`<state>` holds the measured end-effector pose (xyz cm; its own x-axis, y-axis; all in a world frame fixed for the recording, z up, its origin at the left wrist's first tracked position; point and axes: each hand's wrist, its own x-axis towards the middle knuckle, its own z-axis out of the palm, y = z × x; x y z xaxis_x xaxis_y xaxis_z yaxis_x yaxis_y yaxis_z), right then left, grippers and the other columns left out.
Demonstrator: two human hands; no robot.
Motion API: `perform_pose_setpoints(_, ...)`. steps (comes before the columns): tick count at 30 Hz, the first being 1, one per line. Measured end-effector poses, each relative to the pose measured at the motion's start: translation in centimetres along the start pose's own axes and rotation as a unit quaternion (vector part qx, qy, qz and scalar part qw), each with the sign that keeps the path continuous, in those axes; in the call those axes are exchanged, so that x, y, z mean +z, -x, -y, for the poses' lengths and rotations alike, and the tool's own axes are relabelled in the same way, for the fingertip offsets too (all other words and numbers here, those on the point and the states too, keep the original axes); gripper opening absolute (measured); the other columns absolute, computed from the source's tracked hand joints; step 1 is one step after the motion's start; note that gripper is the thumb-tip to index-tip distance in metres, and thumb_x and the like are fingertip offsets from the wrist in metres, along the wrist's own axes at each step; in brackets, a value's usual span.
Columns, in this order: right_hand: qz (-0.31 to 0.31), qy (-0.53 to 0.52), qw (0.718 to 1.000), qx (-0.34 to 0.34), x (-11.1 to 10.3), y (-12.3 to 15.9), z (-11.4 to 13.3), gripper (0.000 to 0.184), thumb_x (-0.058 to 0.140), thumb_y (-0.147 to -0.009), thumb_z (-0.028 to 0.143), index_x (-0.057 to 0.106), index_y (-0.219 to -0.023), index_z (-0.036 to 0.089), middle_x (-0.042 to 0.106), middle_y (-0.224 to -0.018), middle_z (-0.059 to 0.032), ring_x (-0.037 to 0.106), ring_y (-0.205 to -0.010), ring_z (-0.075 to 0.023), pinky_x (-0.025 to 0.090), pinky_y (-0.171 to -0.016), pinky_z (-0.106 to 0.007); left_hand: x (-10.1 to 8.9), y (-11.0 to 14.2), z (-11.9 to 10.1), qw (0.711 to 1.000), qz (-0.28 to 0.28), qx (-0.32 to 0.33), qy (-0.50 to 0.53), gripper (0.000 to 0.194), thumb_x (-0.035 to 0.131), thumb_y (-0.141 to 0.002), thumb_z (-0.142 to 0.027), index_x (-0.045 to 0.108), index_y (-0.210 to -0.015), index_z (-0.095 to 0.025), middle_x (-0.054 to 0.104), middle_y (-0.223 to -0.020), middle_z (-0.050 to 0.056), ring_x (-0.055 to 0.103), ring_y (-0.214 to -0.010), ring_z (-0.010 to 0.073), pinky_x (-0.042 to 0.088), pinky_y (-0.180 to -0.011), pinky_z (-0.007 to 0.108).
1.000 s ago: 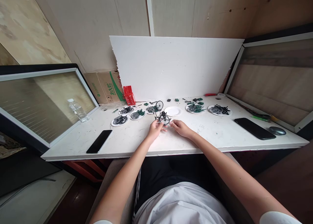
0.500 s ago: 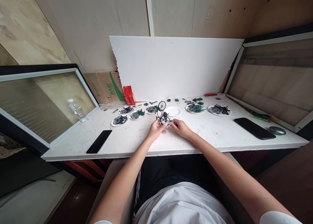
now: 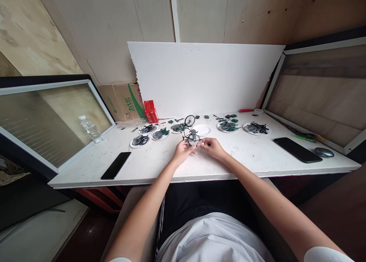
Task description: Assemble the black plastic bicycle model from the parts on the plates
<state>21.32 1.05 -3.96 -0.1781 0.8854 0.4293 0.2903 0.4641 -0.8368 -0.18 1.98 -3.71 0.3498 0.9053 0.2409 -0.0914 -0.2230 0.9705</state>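
Observation:
A small black model bicycle (image 3: 193, 139) is held up over the front middle of the white table, one wheel toward me and the other pointing to the back. My left hand (image 3: 182, 151) is closed on the near wheel from the left, its thumb and fingers pinching the lower rim. On the other side, my right hand (image 3: 212, 147) has its thumb and forefinger pinched together at the bicycle's right edge. The exact part under those fingertips is too small to make out. Just behind the bicycle lies a white paper plate (image 3: 203, 130).
Plates of black and green bicycle parts stand left (image 3: 140, 141) and right (image 3: 256, 128). Loose small parts lie along the back. A phone (image 3: 116, 165) is at left; another phone (image 3: 297, 150) and a mouse (image 3: 324, 152) are at right. A bottle (image 3: 91, 128) leans by the left frame.
The model bicycle has turned slightly in my left hand, so its dark middle part shows larger and more upright. My right fingertips have shifted a little at its right edge.

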Motion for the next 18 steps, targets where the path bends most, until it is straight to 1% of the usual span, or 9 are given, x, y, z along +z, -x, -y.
perform_pose_setpoints(3, -0.001, -0.008, 1.0, 0.011, -0.03, -0.02, -0.03, 0.058, 0.072, -0.085, 0.074, 0.077, -0.093, 0.016, 0.053, -0.065, 0.0016, 0.034, -0.059, -0.0123, 0.029, -0.056, -0.028, 0.19, 0.08, -0.09, 1.0, 0.0, -0.003, 0.009, 0.062, 0.093, -0.075, -0.048, 0.062, -0.116, -0.015, 0.079, -0.106, 0.012, 0.078, -0.071, 0.0184, 0.064, -0.076, 0.036)
perform_pose_setpoints(6, 0.0, -0.019, 1.0, 0.012, -0.04, -0.02, 0.07, 0.058, 0.073, -0.084, 0.073, 0.078, -0.094, 0.016, 0.053, -0.065, 0.0017, 0.033, -0.059, -0.0118, 0.028, -0.056, -0.027, 0.53, 0.24, -0.15, 0.999, -0.003, 0.009, 0.04, 0.066, 0.098, -0.068, -0.041, 0.059, -0.115, -0.016, 0.078, -0.112, 0.012, 0.078, -0.086, 0.0221, 0.067, -0.077, 0.039)
perform_pose_setpoints(9, -0.001, -0.018, 1.0, 0.015, -0.05, -0.03, 0.2, 0.057, 0.074, -0.084, 0.072, 0.079, -0.093, 0.016, 0.048, -0.062, 0.0033, 0.032, -0.059, -0.0113, 0.028, -0.056, -0.027, 0.76, 0.35, -0.02, 0.997, 0.001, 0.01, 0.071, 0.068, 0.1, -0.064, -0.035, 0.056, -0.113, -0.017, 0.077, -0.111, 0.011, 0.076, -0.098, 0.0245, 0.068, -0.08, 0.042)
perform_pose_setpoints(14, 0.007, -0.004, 1.0, 0.014, -0.01, -0.08, 0.1, 0.055, 0.075, -0.083, 0.071, 0.079, -0.094, 0.017, 0.038, -0.06, 0.0052, 0.029, -0.059, -0.0114, 0.026, -0.055, -0.027, 0.77, 0.29, 0.19, 0.997, -0.006, -0.002, 0.08, 0.072, 0.101, -0.063, -0.032, 0.055, -0.116, -0.018, 0.077, -0.112, 0.011, 0.075, -0.102, 0.0257, 0.069, -0.08, 0.043)
perform_pose_setpoints(18, 0.014, -0.003, 1.0, 0.013, 0.06, -0.06, 0.03, 0.055, 0.075, -0.083, 0.071, 0.079, -0.093, 0.017, 0.034, -0.06, 0.0057, 0.028, -0.059, -0.0113, 0.024, -0.055, -0.027, 0.85, 0.42, -0.29, 0.998, 0.01, 0.0, 0.06, 0.063, 0.1, -0.065, -0.036, 0.061, -0.111, -0.016, 0.078, -0.111, 0.012, 0.076, -0.098, 0.0248, 0.069, -0.08, 0.041)
